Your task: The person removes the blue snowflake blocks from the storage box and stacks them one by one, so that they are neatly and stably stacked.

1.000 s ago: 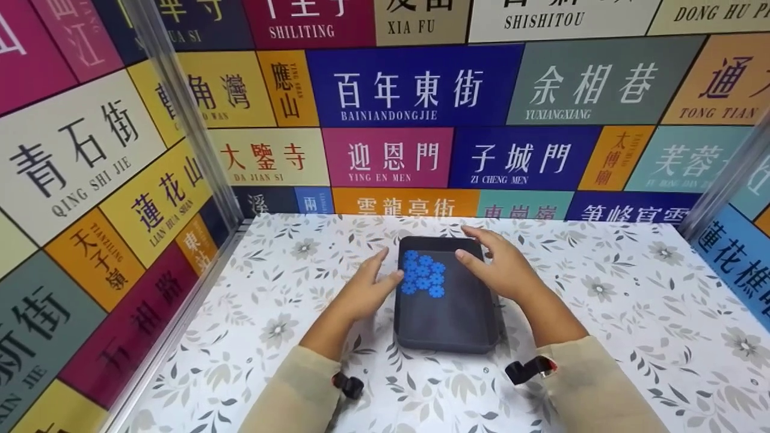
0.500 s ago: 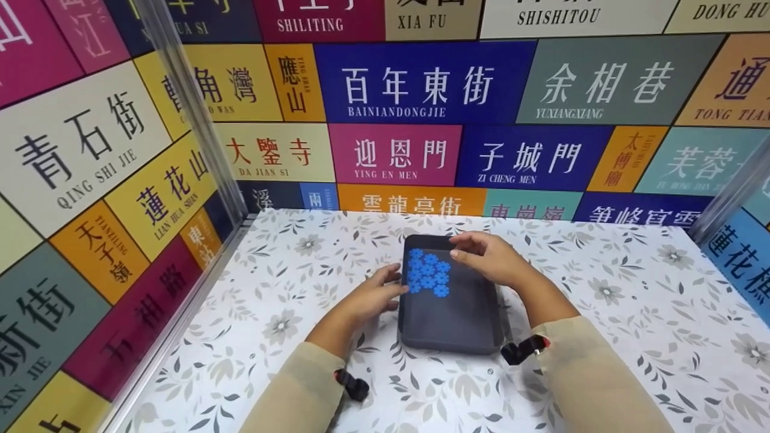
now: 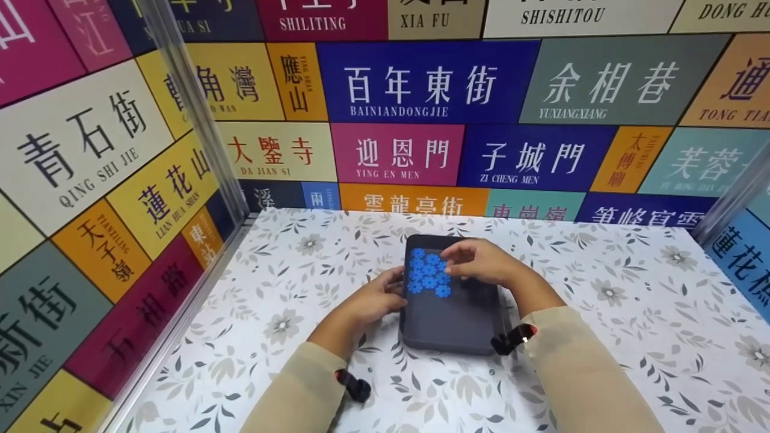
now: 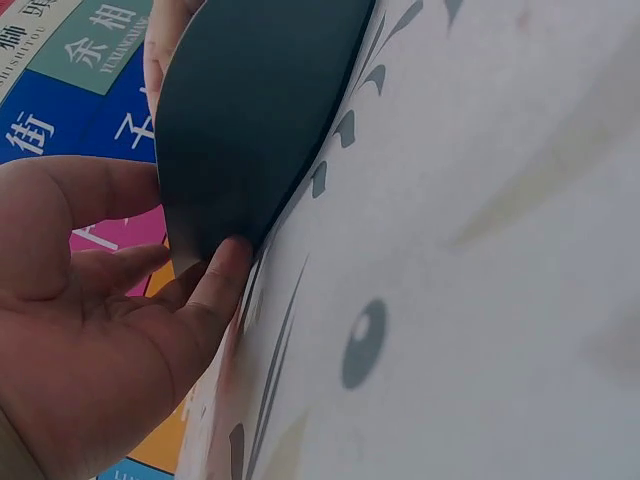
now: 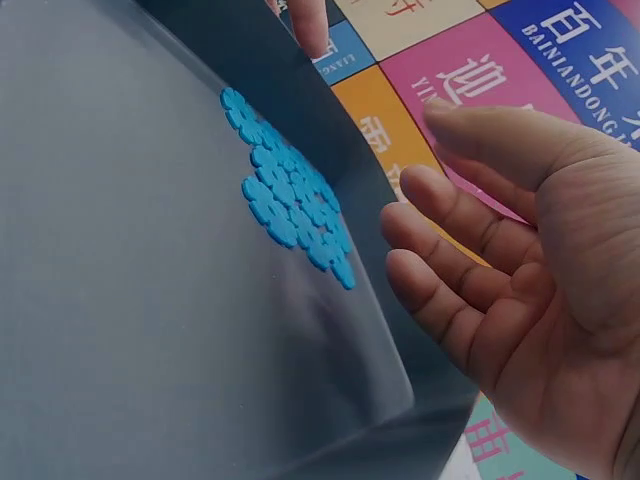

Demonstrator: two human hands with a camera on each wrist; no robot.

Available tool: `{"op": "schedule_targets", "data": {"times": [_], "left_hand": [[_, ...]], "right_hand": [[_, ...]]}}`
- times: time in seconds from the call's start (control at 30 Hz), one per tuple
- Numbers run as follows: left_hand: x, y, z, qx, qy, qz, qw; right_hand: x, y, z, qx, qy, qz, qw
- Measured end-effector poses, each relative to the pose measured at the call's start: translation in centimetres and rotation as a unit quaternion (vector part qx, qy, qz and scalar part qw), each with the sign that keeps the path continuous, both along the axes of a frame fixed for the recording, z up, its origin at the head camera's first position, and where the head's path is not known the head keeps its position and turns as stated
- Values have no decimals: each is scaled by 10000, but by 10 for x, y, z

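Note:
A dark grey rectangular tray (image 3: 451, 325) lies on the table. Blue flower-shaped plastic pieces (image 3: 428, 275) cluster flat on the left part of its floor, several side by side. My left hand (image 3: 374, 300) is at the tray's left side; in the left wrist view its fingertips (image 4: 235, 255) touch the outer wall. Over the far right part of the tray hovers my right hand (image 3: 481, 263), fingers bent loosely toward the blue pieces. In the right wrist view nothing shows between its thumb and fingers, which stay apart from the pieces.
White tablecloth with grey leaves and flowers (image 3: 283, 325) covers the table. Panels with colourful street-name signs (image 3: 427, 81) stand behind and at the left. Dark devices are strapped at both wrists, the right one (image 3: 512, 338) near the tray's right edge.
My right hand has come from the tray's far right rim leftward and inward over the tray. My left hand has closed in against the left wall. The blue pieces look unchanged.

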State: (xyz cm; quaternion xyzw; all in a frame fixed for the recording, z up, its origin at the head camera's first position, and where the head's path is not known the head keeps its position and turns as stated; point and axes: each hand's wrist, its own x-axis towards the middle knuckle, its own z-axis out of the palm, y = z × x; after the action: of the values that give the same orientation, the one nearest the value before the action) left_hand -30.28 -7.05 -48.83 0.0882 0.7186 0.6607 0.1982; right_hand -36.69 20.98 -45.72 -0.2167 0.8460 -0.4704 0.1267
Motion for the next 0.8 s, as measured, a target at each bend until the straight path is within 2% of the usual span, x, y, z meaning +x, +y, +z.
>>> {"op": "schedule_targets", "data": {"times": [0.3, 0.43, 0.57, 0.8], "left_hand": [[0, -1, -2, -93, -55, 32, 9999], [1, 0, -1, -205, -12, 45, 9998], [1, 1, -1, -92, -21, 27, 10000], [-1, 0, -2, -107, 42, 27, 9999]], "right_hand": [[-15, -5, -8, 306, -186, 67, 9993], [-17, -5, -10, 612, -176, 235, 9977], [-18, -6, -12, 893, -290, 416, 9947], [-23, -10, -14, 1384, -287, 526, 9886]]}}
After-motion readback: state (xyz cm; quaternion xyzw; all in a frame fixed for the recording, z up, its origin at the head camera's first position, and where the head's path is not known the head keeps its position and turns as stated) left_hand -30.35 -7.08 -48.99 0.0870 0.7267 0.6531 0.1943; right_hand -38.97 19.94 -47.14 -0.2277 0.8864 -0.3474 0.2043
